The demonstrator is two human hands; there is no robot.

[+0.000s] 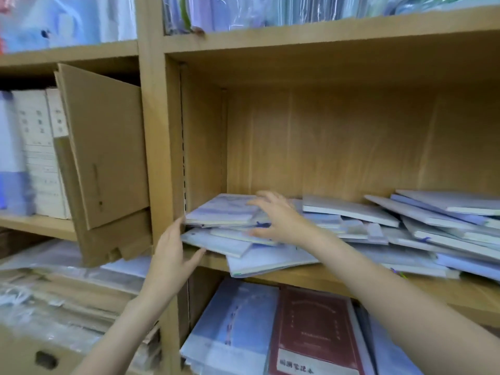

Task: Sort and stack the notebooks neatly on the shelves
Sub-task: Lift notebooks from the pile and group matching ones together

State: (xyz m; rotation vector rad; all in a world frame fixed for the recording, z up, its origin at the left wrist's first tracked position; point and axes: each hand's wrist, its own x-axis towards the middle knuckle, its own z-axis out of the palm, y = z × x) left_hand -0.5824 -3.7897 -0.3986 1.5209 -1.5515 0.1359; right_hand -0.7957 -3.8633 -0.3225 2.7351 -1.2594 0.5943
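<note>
The single head-worn view looks forward and slightly down from close range into a wooden shelf (pixel 297 274) compartment, with wide-angle bending at the edges. Both forearms enter from the bottom of the frame, reaching away from the camera. The compartment fills the centre and right, with neighbouring compartments cut off left, above and below.

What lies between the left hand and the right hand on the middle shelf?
In the head view, the left end of the notebook pile lies between the left hand and the right hand; both hands touch it.
</note>
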